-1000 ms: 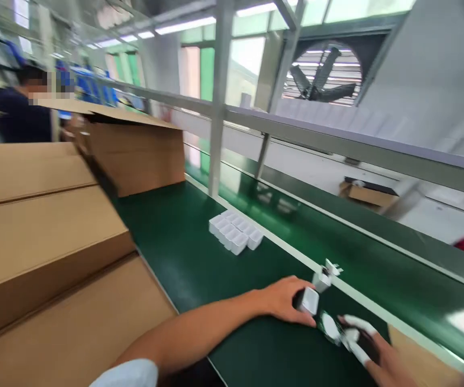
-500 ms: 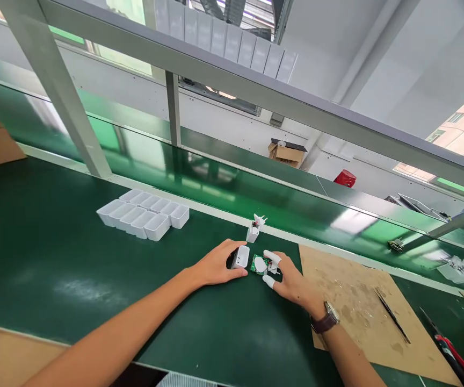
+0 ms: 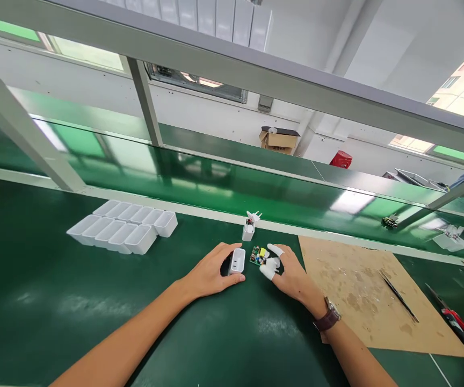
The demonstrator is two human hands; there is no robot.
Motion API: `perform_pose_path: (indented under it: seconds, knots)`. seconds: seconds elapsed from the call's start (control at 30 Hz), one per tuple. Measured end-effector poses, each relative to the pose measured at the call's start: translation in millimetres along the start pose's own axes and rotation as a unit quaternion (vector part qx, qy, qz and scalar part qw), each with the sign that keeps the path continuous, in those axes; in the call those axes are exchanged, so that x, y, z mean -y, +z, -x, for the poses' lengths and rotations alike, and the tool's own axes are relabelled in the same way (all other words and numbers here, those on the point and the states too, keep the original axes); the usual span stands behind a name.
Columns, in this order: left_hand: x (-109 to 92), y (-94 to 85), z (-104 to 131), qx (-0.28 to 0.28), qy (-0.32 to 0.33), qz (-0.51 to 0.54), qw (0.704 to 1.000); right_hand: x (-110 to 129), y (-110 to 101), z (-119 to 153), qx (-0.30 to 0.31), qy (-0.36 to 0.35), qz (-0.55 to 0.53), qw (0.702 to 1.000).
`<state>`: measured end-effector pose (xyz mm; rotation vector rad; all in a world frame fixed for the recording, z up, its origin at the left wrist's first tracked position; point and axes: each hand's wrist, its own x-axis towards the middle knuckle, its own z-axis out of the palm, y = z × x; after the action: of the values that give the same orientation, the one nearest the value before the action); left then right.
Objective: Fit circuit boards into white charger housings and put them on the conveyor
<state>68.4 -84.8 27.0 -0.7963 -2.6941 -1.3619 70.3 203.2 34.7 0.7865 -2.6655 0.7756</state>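
Note:
My left hand (image 3: 216, 270) grips a white plastic charger housing (image 3: 238, 260) between thumb and fingers, its hollow end facing up and to the right. Just right of it, my right hand (image 3: 288, 269), with white finger cots on thumb and forefinger, holds a charger circuit board (image 3: 258, 256) by a white plug part at its right end. The board's component side, with a yellow block, now shows. A small gap separates board and housing. Behind them stands another white charger (image 3: 248, 228) with its pronged plug piece sticking out of the top.
Rows of white housings (image 3: 115, 228) stand at the left. A brown cardboard sheet (image 3: 361, 295) lies at the right with tweezers (image 3: 397, 295) on it; red-handled pliers (image 3: 457, 322) lie beyond. A metal frame and a green conveyor belt (image 3: 216, 183) run behind the bench.
My right hand has turned the circuit board over, from its green side with a white pad to its component side. My left hand still holds the housing. The camera view has shifted.

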Motion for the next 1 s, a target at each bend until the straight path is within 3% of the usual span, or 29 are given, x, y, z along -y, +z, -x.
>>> perform_pose_path:
  seconds: [0.13,0.3,0.43,0.57,0.77,1.0]
  knots:
    - [-0.1,-0.3,1.2,-0.002,-0.002,-0.001,1.0,0.9,6.4,4.5,0.01,-0.017,0.019,1.0]
    - [-0.6,-3.9,3.5,0.007,0.008,0.0,1.0,-0.2,11.2,3.3,-0.058,0.001,-0.023,0.998]
    - [1.8,-3.2,5.1,0.005,0.012,-0.002,1.0,13.8,0.8,0.0,-0.115,-0.033,-0.075,0.99]
    - [4.5,3.4,5.1,-0.044,0.024,0.009,0.999,37.8,-13.2,-0.6,-0.159,-0.109,-0.098,0.976]
    - [0.2,9.8,5.8,-0.089,0.105,-0.024,0.99,55.2,-12.8,3.2,-0.165,-0.194,-0.017,0.967]
    - [-5.5,9.3,6.2,-0.093,0.154,-0.063,0.982,54.2,-10.1,4.8,-0.155,-0.194,0.003,0.969]
